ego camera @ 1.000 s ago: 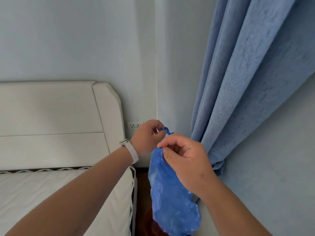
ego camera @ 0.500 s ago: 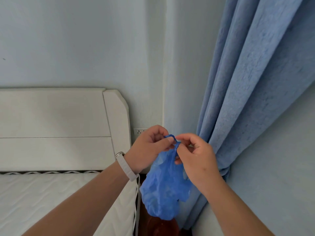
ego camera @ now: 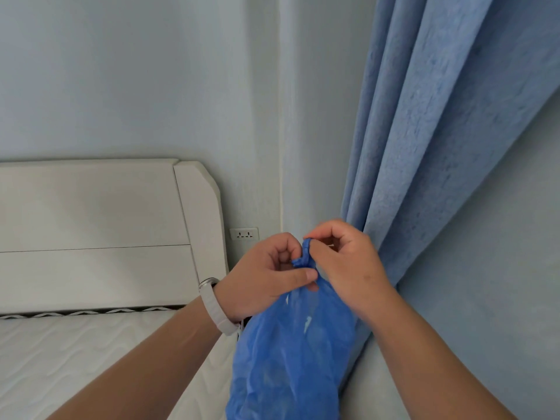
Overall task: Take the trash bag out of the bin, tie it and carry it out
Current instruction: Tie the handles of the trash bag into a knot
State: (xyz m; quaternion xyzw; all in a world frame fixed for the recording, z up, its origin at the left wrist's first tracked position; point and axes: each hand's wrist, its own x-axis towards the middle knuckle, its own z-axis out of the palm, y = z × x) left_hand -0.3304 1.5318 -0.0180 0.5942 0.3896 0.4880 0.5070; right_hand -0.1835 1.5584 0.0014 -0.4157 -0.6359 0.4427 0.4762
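Head view: blue trash bag (ego camera: 291,353) held up in front of the chest, clear of any bin, hanging free between bed (ego camera: 91,359) and curtain (ego camera: 439,147). Left hand (ego camera: 266,274) clenched on the gathered neck to keep it closed. Right hand (ego camera: 345,262) pinching the twisted top end (ego camera: 306,253), likely to work a knot. Tying apparently under way; carrying-out not yet begun.

The trash bag (ego camera: 291,359) is thin, crinkled, slightly shiny plastic (partly see-through). The curtain (ego camera: 439,131) is rough matt cloth; the headboard (ego camera: 91,234) smooth, matt.
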